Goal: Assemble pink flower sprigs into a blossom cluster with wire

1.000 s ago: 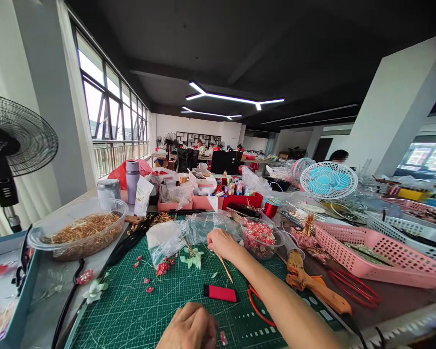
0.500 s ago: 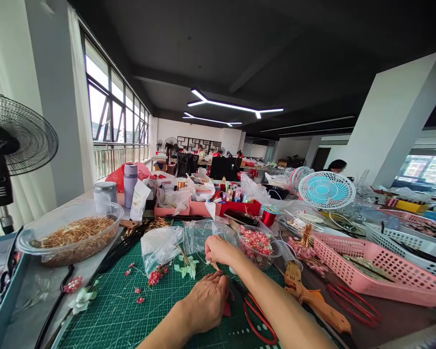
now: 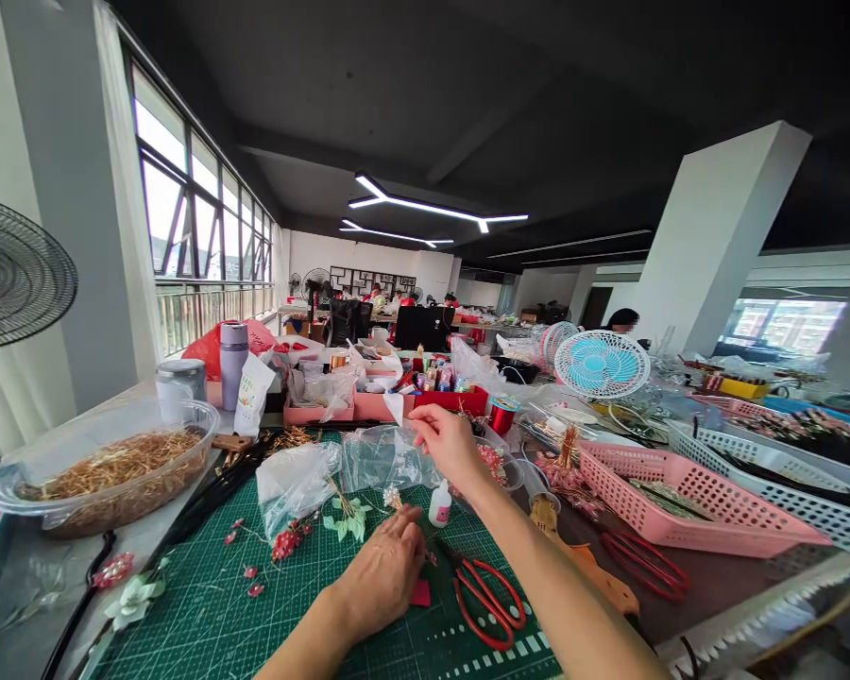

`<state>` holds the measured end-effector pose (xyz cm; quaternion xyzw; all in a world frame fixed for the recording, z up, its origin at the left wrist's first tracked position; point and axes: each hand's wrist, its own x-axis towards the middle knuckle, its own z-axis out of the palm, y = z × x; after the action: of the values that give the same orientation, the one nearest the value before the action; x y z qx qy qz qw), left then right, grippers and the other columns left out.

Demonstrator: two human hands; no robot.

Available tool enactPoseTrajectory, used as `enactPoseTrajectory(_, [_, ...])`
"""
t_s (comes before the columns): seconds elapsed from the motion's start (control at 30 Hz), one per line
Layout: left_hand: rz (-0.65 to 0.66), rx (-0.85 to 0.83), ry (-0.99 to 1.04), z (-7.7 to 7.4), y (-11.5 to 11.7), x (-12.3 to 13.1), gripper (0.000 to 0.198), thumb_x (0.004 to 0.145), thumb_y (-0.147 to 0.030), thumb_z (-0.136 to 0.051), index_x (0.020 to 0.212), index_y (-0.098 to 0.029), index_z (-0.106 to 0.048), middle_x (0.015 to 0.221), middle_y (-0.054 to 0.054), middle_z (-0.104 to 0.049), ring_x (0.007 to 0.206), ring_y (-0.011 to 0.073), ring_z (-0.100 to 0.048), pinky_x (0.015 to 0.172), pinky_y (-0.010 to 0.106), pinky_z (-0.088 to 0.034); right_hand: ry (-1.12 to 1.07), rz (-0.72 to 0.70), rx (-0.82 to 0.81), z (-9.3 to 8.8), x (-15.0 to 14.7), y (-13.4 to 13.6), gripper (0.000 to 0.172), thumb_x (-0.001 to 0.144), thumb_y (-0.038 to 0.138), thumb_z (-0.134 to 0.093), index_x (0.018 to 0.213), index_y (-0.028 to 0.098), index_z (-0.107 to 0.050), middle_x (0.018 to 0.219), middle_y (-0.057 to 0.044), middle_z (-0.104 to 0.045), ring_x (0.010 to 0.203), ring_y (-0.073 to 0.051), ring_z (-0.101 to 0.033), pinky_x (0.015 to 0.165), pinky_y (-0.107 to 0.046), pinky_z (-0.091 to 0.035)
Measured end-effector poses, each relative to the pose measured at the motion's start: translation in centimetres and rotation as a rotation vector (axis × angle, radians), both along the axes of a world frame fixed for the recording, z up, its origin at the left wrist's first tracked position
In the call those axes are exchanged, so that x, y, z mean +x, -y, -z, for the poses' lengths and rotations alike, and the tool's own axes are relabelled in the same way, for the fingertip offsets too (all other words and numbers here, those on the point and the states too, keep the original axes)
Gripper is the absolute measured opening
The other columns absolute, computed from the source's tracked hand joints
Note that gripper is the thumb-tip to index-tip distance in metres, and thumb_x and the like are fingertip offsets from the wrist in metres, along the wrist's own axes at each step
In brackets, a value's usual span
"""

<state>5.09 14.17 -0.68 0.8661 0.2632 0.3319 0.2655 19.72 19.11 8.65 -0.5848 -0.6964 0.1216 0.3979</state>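
My left hand (image 3: 388,565) rests low over the green cutting mat (image 3: 212,595), fingers closed. A small white bead cluster with gold wire (image 3: 393,497) sticks up at its fingertips. My right hand (image 3: 448,442) is raised above the mat, thumb and fingers pinched together; anything between them is too small to make out. Below the right hand stands a small white bottle with a pink label (image 3: 440,506). Red-handled scissors (image 3: 492,609) lie right of my left hand, beside a small red-pink piece (image 3: 420,593). Pale green leaves (image 3: 347,519) and red beaded flowers (image 3: 288,542) lie left of the hands.
A clear tub of gold wire pieces (image 3: 127,472) stands left. A tub of red beads (image 3: 492,461) sits behind my right forearm. At right are a pink basket (image 3: 694,501), a white basket (image 3: 786,491) and a small blue-and-white fan (image 3: 602,365). Red boxes (image 3: 453,401) line the back.
My right hand has lifted up and away from my left hand, uncovering the white bottle and bead cluster. The view has turned slightly right.
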Motion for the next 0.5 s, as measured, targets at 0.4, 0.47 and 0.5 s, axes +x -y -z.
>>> enactPoseTrajectory(0.4, [-0.071,-1.087,0.917,-0.2,6.0,-1.4,0.043,0.066,-0.054,-0.071,0.076,-0.018,-0.05,0.065,-0.003,-0.066,0.045,0.0094,-0.06,0.049,0.022,-0.047,-0.485,-0.251,0.119,6.0,-2.3,12.8,0.019,0.08,0.035,-0.065,0.072,0.018,-0.067,0.066,-0.001,-0.064,0.055,-0.013,-0.062,0.052,-0.021,-0.051])
enactPoseTrajectory(0.47, [-0.032,-1.165,0.941,-0.1,7.0,-1.5,0.046,0.059,-0.052,-0.077,0.074,-0.017,-0.053,0.059,-0.005,-0.064,0.033,0.0058,-0.052,0.035,0.017,-0.037,-0.412,-0.239,0.257,6.5,-3.0,13.2,0.013,0.081,0.029,-0.065,0.072,0.019,-0.068,0.068,-0.001,-0.066,0.059,-0.013,-0.064,0.057,-0.019,-0.052])
enactPoseTrajectory(0.5, [-0.019,-1.169,0.922,-0.2,7.4,-1.6,0.046,0.059,-0.052,-0.077,0.073,-0.016,-0.053,0.058,-0.005,-0.064,0.03,0.0047,-0.05,0.031,0.015,-0.032,-0.375,-0.229,0.308,6.5,-3.1,13.4,0.011,0.081,0.026,-0.066,0.072,0.019,-0.068,0.066,0.0,-0.067,0.06,-0.013,-0.064,0.058,-0.018,-0.052])
